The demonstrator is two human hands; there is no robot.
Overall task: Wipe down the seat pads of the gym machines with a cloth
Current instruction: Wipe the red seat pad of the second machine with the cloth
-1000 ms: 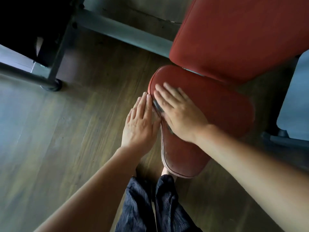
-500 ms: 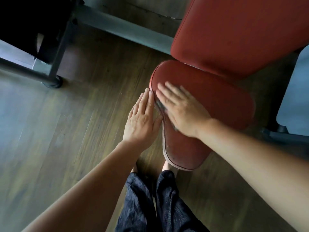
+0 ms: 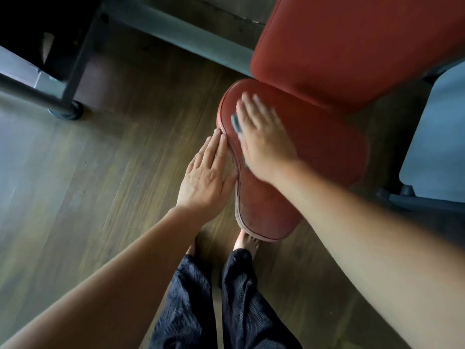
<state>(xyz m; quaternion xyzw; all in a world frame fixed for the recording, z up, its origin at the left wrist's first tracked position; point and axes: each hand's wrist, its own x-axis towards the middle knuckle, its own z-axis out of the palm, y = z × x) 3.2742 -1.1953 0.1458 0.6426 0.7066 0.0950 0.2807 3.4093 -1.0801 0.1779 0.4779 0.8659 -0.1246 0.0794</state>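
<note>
Wood floor (image 3: 100, 185); right hand (image 3: 264, 142) flat on grey cloth (image 3: 236, 123), left hand (image 3: 206, 175) flat against seat (image 3: 327, 152).

Single head view, steep downward, close over hands

The person wears loose, wrinkly dark trousers (image 3: 191, 306) with thin pale stripes, at the bottom middle of the frame. Two bare feet (image 3: 247, 244) peek out just above the trouser ends. The left hand (image 3: 206, 175) and the right hand (image 3: 264, 144) are bare. So are the left arm (image 3: 113, 273) and the right arm (image 3: 364, 227).
</note>
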